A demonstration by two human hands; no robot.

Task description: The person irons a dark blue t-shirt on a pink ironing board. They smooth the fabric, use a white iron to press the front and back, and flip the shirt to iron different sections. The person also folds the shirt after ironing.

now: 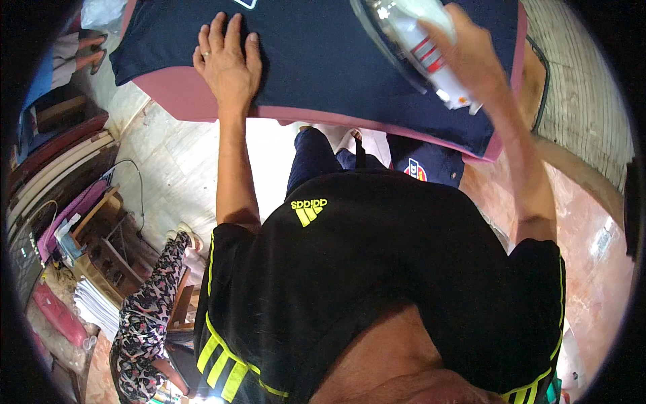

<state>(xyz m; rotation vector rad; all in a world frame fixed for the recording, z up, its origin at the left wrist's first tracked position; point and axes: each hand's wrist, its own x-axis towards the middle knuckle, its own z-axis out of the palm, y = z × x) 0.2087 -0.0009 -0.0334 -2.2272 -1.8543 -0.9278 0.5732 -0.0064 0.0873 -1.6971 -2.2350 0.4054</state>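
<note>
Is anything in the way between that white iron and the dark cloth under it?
Nothing visible stands between the white iron, held in the right hand, and the dark cloth, though the iron's underside is hidden. The left hand rests on the cloth, off to the iron's left, with only cloth between them.

In the right hand's (pixel 468 57) grip, the iron (pixel 427 57) has a smooth white plastic body with a soft gloss; its dark, curved rim is too blurred to judge. Beneath the grip, the navy cloth (pixel 323 64) looks matt and fairly smooth, edged by a matt pink cover (pixel 175 91). Left of the grip, a shiny metal ring (pixel 205 53) circles a finger of the left hand (pixel 231 64). Right of the grip, a striped covering (pixel 572 81) looks rough and ribbed. Below the grip, the black shirt (pixel 404 249) is matt fabric, and the pinkish, stone-like floor (pixel 579 249) gleams. Far lower left of the grip is stacked white paper (pixel 96 306).
</note>
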